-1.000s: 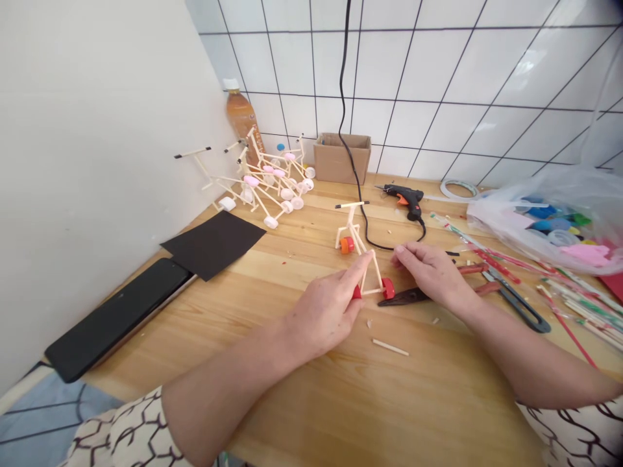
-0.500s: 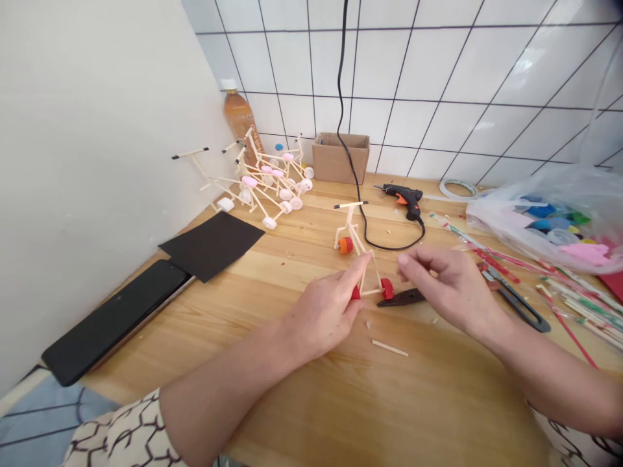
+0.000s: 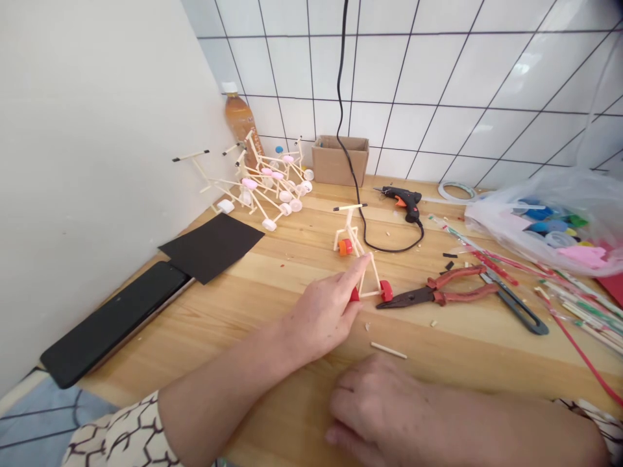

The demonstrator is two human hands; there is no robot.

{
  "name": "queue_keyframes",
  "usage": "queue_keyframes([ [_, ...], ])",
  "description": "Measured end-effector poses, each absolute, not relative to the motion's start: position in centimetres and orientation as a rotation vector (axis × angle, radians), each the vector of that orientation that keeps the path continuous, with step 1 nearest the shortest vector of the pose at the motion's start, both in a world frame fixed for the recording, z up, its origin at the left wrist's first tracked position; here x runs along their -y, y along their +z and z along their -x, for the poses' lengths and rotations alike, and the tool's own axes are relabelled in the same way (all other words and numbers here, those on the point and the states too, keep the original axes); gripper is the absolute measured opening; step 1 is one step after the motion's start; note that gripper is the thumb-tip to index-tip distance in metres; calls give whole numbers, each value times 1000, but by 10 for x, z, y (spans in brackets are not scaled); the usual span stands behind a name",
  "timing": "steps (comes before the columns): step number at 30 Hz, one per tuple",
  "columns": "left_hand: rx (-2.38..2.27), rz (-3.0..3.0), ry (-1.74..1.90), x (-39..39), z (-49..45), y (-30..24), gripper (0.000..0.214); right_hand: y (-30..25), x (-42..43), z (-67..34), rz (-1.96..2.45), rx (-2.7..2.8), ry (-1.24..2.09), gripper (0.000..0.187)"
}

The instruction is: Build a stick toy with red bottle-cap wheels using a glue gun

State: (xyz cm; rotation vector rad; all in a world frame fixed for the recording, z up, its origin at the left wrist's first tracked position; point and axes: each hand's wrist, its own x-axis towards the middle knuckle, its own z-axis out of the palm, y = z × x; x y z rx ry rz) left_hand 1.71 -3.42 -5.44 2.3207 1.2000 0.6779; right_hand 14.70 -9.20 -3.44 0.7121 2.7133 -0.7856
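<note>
My left hand (image 3: 324, 311) is closed on a small tricycle model (image 3: 361, 250) made of thin wooden sticks. Its index finger lies along the rear frame, and the palm side hides part of one red wheel. The model stands upright, with red bottle-cap wheels at the near end, an orange-and-red front wheel and a black-tipped handlebar. Low in the picture, my right hand (image 3: 374, 402) is above the table with its fingers curled under; whatever they hold, if anything, is hidden. A short loose stick (image 3: 388, 350) lies just beyond it.
Pliers (image 3: 438, 290) and a utility knife (image 3: 520, 308) lie right of the model. Behind are a glue gun (image 3: 403, 200) with a black cord, a cardboard box (image 3: 341, 160) and tape (image 3: 457, 189). Several finished models (image 3: 267, 178), black paper (image 3: 214, 246) and a phone (image 3: 117, 318) occupy the left.
My right hand has moved from above the pliers down and left to the near table, uncovering the pliers. My left hand and the tricycle model stay almost still.
</note>
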Motion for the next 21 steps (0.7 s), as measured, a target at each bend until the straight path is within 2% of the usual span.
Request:
queue_keyframes([
  [21, -1197, -2319, 668, 33, -16, -53, 68, -37, 87, -153, -736, -2758, -828, 28],
])
